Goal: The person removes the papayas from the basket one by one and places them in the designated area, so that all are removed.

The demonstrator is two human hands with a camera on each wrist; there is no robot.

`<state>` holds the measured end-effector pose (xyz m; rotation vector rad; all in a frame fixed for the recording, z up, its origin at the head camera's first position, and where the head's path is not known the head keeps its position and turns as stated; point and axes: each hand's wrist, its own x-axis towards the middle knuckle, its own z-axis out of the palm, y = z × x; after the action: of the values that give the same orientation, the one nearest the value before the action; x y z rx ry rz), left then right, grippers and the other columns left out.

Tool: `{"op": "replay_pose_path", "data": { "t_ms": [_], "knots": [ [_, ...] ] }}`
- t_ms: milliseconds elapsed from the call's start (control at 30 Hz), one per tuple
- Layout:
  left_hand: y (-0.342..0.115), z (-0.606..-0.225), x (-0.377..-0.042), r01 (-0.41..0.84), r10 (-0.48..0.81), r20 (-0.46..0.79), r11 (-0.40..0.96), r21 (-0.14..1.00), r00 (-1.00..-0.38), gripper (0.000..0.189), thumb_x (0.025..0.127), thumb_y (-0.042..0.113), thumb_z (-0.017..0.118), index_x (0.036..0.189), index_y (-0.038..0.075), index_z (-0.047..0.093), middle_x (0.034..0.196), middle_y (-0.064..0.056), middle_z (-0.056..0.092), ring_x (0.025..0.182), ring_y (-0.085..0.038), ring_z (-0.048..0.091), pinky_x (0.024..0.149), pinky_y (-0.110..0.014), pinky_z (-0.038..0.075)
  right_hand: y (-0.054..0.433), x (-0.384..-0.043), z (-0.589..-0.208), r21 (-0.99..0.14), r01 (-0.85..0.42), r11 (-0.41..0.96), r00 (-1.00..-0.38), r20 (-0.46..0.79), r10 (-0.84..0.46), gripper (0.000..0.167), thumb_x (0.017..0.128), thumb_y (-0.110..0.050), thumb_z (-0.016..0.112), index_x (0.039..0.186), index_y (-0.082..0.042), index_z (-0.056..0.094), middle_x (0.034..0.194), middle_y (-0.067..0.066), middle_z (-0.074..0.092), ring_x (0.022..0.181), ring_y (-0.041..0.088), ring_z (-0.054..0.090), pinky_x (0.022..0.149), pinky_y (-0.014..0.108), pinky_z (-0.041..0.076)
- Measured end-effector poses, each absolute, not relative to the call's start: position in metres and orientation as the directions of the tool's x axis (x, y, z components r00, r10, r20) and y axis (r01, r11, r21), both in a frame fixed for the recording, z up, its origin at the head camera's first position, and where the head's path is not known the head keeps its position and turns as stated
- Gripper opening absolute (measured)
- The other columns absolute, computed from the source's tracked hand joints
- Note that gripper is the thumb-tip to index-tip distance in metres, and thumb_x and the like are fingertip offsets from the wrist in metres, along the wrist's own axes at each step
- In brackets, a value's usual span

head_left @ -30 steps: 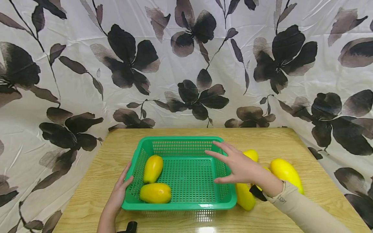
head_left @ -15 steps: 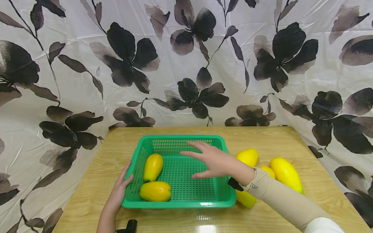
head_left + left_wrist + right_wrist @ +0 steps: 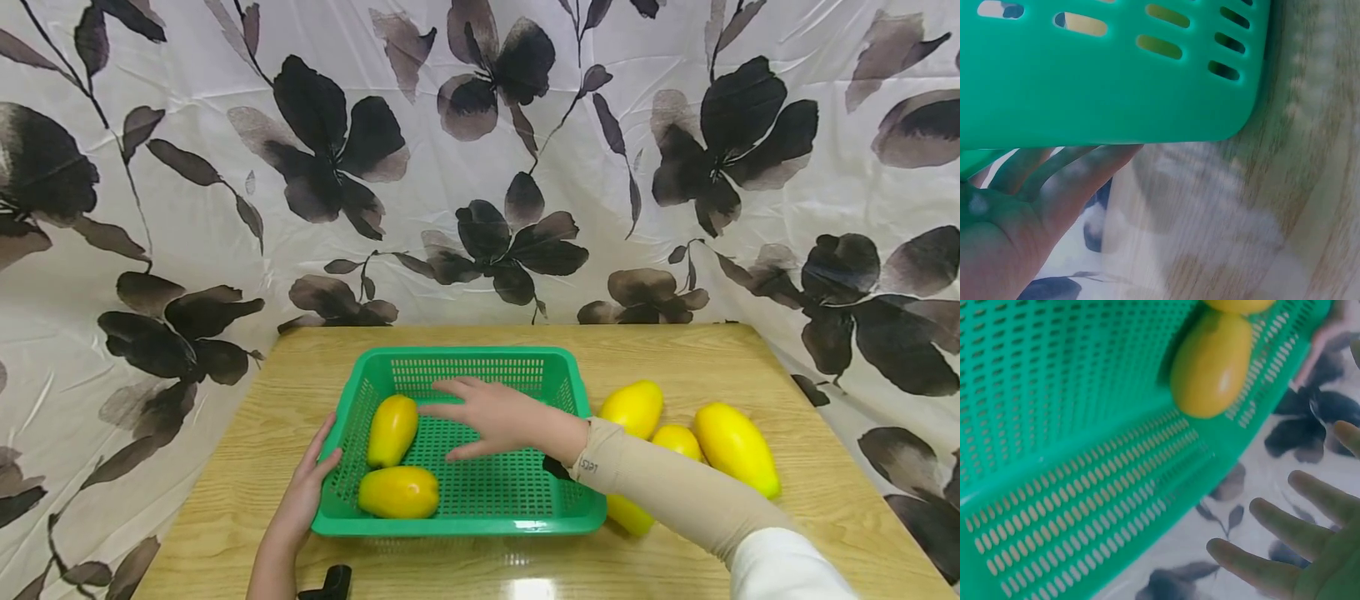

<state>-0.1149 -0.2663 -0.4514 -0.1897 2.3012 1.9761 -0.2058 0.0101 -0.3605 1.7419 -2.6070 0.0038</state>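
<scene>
A smooth, egg-shaped yellow fruit (image 3: 393,431) lies behind a second yellow fruit (image 3: 398,492) in the green plastic basket (image 3: 457,527). They look firm, maybe slippery; hug their fat middles. The right hand (image 3: 495,417) spreads wide above, empty; the left hand (image 3: 303,490) touches the basket, fingers straight.

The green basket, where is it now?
In the head view, the green basket stands on the table, the left hand at its left and yellow fruits to its right.

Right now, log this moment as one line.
left hand: touching green basket | right hand: spread over basket, holding nothing | basket: two yellow fruits | table, right of basket: more yellow fruits
</scene>
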Motion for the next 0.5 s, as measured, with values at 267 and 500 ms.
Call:
{"op": "replay_pose_path", "data": {
  "t_ms": [267,500],
  "knots": [
    [-0.266,-0.451,-0.114,-0.168,-0.026,-0.166,0.148,0.975,-0.986,0.059,0.099,0.036,0.034,0.149,0.024,0.004,0.153,-0.007,-0.005,0.136,-0.036,0.002,0.103,-0.058,0.016,-0.018,-0.197,-0.377,0.02,-0.949,0.316,-0.317,-0.042,-0.948,0.066,0.084,-0.054,0.056,0.141,-0.027,0.035,0.143,0.011,0.033,0.127,0.028,0.036,0.093,0.039,0.042],
    [-0.267,-0.451,-0.115,-0.164,-0.027,-0.162,0.162,0.973,-0.986,0.059,0.099,0.036,0.033,0.149,0.023,0.004,0.153,-0.006,-0.005,0.136,-0.036,0.002,0.102,-0.058,0.019,-0.033,-0.19,-0.391,0.037,-0.959,0.281,-0.283,-0.102,-0.954,0.065,0.085,-0.056,0.052,0.142,-0.032,0.033,0.145,0.007,0.031,0.127,0.026,0.037,0.092,0.036,0.043]
  ]
}}
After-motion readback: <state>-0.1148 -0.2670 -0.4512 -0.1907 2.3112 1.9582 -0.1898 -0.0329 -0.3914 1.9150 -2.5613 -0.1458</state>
